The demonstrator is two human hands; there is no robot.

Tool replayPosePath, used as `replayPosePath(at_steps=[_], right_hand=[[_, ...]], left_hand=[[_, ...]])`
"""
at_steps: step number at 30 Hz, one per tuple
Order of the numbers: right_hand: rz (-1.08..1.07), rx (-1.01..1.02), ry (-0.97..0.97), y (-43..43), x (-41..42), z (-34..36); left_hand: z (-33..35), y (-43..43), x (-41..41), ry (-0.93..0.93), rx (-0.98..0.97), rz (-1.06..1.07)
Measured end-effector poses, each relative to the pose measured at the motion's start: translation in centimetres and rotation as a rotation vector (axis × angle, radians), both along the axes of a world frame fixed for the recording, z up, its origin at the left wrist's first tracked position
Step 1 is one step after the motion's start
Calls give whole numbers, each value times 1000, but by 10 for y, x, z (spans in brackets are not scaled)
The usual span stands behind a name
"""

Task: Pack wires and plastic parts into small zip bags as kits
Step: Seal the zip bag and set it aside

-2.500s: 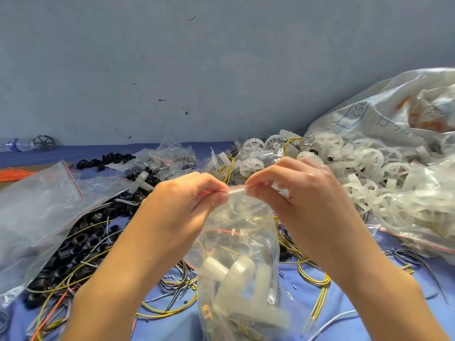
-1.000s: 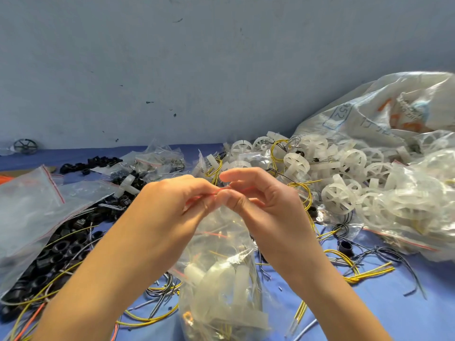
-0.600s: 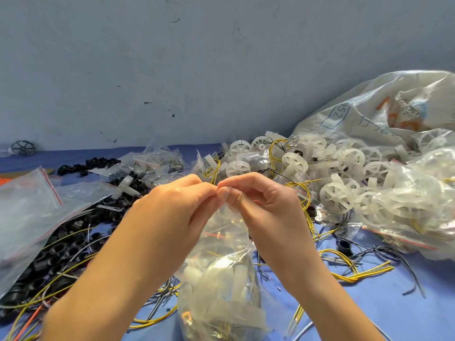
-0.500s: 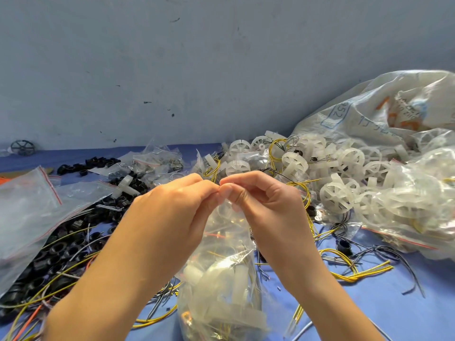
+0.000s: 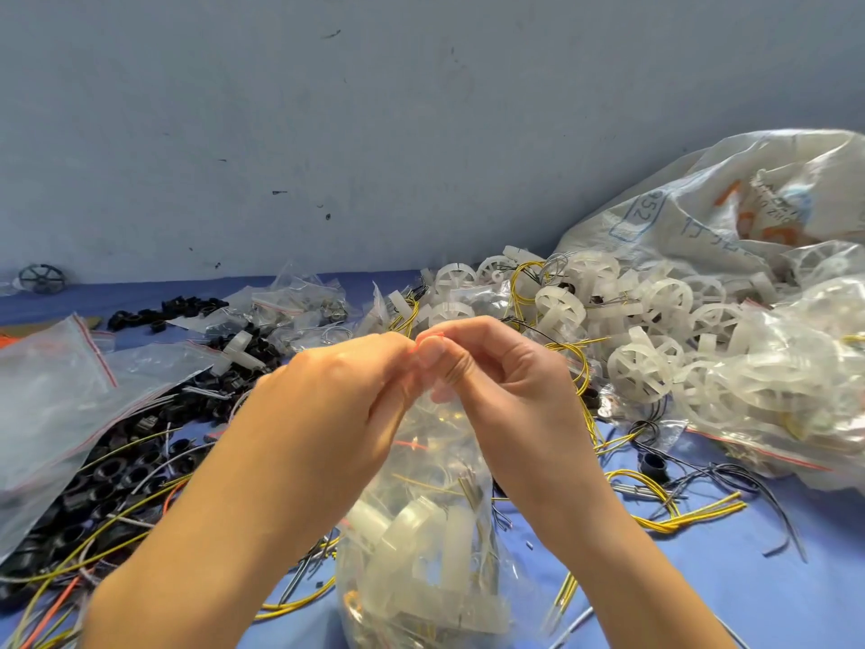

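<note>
A: Bag (image 5: 435, 442) hangs below both grips, stuffed with parts (image 5: 421, 531) and wires (image 5: 468, 489).
B: Left grip (image 5: 337, 405) and right grip (image 5: 505, 381) pinch its zip (image 5: 427, 338), fingertips touching.
A: Risk: a wire caught in the seal leaves it gaping; parts spill.

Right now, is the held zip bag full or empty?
Partly full: white plastic parts and yellow wires sit low inside the zip bag.

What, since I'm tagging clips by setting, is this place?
Probably a small packing workshop: heaps of white plastic wheels, loose yellow wires, and a part-filled zip bag.
</note>
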State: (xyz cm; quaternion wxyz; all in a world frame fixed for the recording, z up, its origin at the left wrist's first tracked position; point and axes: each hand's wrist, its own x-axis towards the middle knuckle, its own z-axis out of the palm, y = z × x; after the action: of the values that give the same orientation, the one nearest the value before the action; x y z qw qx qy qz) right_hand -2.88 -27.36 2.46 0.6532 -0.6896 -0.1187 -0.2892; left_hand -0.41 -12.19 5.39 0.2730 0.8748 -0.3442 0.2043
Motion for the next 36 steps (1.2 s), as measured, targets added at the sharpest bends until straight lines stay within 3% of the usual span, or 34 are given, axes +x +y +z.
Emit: replayPosePath(at_steps=[11,16,31,36], right_hand=[[-65,-97,-120,2,-1,3],[-99,-60,-116,2,-1,2],[-126,197,0,-25,0,6],[-72,387,39,-35,2,4]], left_hand=[[3,1,-2,9,-105,-23],[5,5,-1,18,-61,-8],[0,35,16,67,-87,-26],[-2,44,23,113,-133,-23]])
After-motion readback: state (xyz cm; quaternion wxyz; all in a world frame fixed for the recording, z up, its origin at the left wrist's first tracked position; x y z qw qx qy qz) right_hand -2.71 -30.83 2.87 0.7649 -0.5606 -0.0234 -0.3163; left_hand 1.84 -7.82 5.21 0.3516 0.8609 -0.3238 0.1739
